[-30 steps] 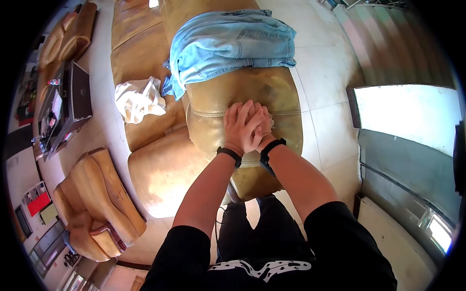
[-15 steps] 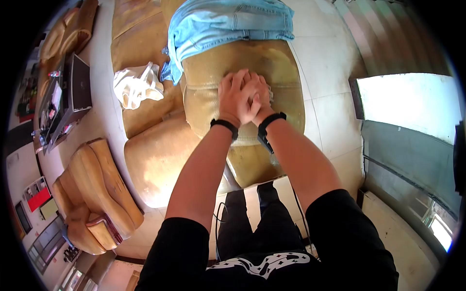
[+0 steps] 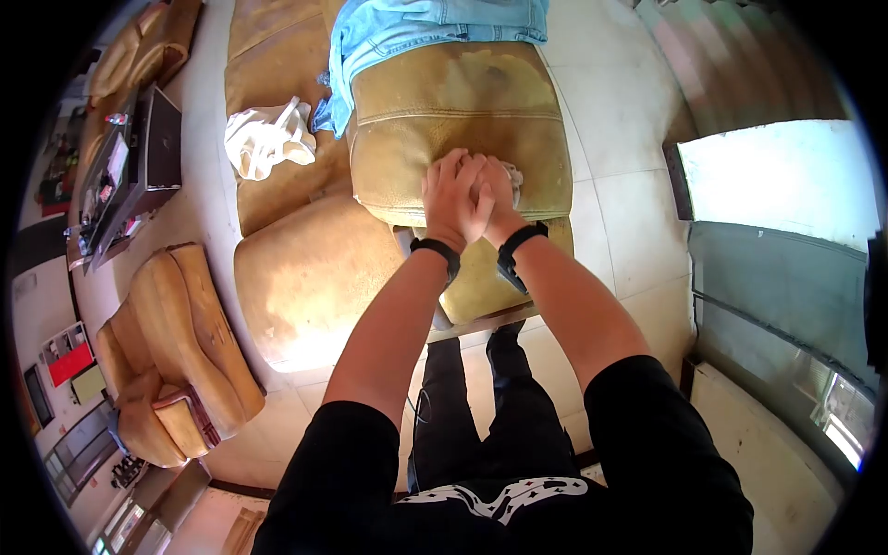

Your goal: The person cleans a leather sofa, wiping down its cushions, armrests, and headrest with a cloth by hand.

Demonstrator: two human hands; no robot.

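My left hand [image 3: 451, 199] overlaps my right hand [image 3: 498, 199], its fingers curled over it. Both press down on the tan leather armrest [image 3: 416, 83], below its upper seam and near its front edge. A small pale cloth [image 3: 516, 180] pokes out beside my right hand, which is closed over it; most of it is hidden. Light blue jeans [image 3: 398, 23] lie across the far end of the armrest. On the seat to the left, a crumpled white cloth bag [image 3: 266, 139] rests.
A tan armchair [image 3: 176, 342] stands at lower left. Behind it is a dark table [image 3: 165, 139] with small items on it. White tiled floor [image 3: 624, 139] runs along the right, beside a pale panel [image 3: 777, 176] and a grey wall section [image 3: 777, 268].
My joined hands have moved along the armrest toward its near edge, away from the upper seam. The view has shifted, so the jeans and armrest appear higher.
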